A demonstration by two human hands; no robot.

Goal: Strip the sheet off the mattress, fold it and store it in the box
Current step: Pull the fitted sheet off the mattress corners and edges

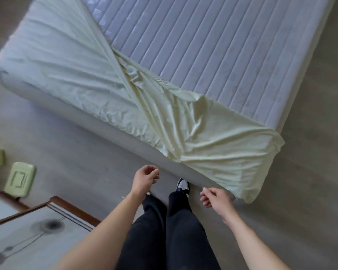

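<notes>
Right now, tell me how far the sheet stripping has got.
Done: the sheet is peeled off the far side, baring the quilted mattress, and lies folded diagonally across it. In hand: nothing; the left hand and right hand hang loosely curled near the mattress edge, gripping no cloth. Left: free the near corners, fold it, box it. No box is clearly visible.

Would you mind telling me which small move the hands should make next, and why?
Probably reach the right hand to the sheet corner hanging beside it and pull it free; both hands hold nothing, and the sheet is still hooked over that mattress corner.
</notes>
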